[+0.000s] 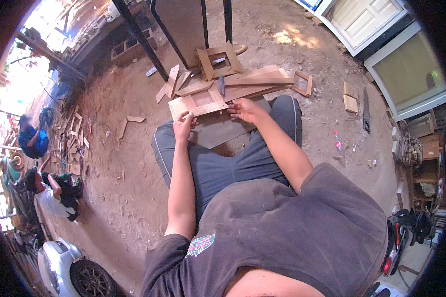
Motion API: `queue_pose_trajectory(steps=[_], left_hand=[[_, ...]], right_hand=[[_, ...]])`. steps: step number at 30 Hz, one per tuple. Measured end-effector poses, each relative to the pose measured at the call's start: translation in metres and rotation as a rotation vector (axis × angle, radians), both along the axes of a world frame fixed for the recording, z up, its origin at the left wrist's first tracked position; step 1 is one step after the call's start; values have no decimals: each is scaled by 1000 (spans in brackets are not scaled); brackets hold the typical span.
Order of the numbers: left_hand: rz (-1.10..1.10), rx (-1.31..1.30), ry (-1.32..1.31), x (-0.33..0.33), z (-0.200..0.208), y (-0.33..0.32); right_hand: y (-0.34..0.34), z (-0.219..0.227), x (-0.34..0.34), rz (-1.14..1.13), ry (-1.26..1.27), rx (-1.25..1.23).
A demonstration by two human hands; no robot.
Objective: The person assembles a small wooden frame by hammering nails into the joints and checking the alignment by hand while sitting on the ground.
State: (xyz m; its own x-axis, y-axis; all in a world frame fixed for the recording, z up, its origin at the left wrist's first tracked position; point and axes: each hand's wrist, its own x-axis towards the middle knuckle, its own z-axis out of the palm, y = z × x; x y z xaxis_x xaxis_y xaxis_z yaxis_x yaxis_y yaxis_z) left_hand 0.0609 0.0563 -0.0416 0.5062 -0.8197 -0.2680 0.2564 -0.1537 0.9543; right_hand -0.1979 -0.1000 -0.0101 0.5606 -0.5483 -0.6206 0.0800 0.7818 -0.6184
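Fingers point(184, 115) of the left hand point(183, 129) are pinching a small wooden frame point(211, 108) at its 8 o'clock, seen from the head, while the right hand point(247, 111) is meeting its 3 o'clock; whether those fingers are gripping, one cannot tell. The frame is resting at 12 o'clock, before the person's lap, near stacked boards point(262, 76). Steady handling is probably calling for even pressure from both ends, keeping the corners square.

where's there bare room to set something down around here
Bare dirt shows between the left knee and the scrap wood; a narrower patch lies between the right knee and the plastic bottle. It's crowded just ahead, where boards, a square frame and the wooden frame sit close together.
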Motion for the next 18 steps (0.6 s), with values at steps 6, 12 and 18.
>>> queue_pose_trajectory(steps=[6, 12, 18], left_hand=[[4, 0, -22, -1, 3, 2], [-19, 68, -70, -10, 13, 3], [268, -57, -1038, -37, 39, 8]], right_hand=[[0, -11, 8, 12, -17, -66], [-2, -24, 10, 39, -14, -79], [-10, -34, 7, 0, 2, -10]])
